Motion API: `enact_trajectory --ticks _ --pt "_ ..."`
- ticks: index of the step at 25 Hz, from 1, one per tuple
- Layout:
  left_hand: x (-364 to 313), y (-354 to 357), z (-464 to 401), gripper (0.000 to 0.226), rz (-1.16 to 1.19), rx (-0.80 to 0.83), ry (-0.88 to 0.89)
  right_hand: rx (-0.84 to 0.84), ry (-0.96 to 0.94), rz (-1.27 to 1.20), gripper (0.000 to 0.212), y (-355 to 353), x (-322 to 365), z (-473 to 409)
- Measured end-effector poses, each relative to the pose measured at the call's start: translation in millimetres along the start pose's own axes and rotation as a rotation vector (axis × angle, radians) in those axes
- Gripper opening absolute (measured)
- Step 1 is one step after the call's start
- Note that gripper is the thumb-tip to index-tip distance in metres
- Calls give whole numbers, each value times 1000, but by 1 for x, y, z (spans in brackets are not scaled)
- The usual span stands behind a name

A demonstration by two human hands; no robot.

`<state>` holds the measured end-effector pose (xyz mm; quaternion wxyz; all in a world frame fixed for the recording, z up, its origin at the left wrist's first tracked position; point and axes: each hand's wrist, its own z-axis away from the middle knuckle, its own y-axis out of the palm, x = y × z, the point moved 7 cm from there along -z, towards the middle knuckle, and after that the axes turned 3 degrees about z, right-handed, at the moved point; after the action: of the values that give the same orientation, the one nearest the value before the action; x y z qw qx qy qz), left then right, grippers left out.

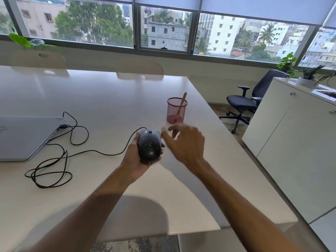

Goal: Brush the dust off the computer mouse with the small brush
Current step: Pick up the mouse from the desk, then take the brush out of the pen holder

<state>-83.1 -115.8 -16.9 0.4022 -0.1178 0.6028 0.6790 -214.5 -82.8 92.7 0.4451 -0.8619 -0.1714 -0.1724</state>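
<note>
A dark grey wired mouse (pixel 150 146), speckled with pale dust on its back, rests in my left hand (pixel 135 157), which cups it from below just above the table. My right hand (pixel 184 142) hovers beside the mouse on its right, fingers spread and blurred, holding nothing. Behind it stands a red mesh pen cup (pixel 176 110) with the small brush (pixel 182 103) leaning inside, only its wooden handle sticking out of the top. The mouse's black cable (pixel 76 153) loops across the table to the left.
A closed silver laptop (pixel 25 137) lies at the left with the cable plugged into its side. The white table (pixel 109 99) ends at an edge to the right, past which stand a black office chair (pixel 243 104) and white cabinets (pixel 291 142).
</note>
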Motion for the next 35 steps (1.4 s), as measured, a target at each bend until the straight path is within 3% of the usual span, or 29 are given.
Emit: enact_trajectory --ticks 4,9,15,20,25,30,35 --pt "2 0 -6 65 -39 58 -51 -6 182 -102 22 12 -47 -68" --pt "-2 5 -13 65 -73 91 -61 27 340 -203 33 41 -106 -140" --pt "-4 6 -20 65 -60 70 -73 164 366 -135 56 81 -127 -183" --pt "-7 10 -19 65 -53 63 -55 193 400 -159 51 100 -134 -198" --pt "-14 16 -15 65 -52 43 -23 41 452 -175 20 92 -133 -200" --pt "-16 19 -13 63 -59 54 -14 -177 458 -277 23 56 -120 -195" --pt "-16 22 -2 62 -105 100 -17 -407 307 -426 19 -2 -94 -181"
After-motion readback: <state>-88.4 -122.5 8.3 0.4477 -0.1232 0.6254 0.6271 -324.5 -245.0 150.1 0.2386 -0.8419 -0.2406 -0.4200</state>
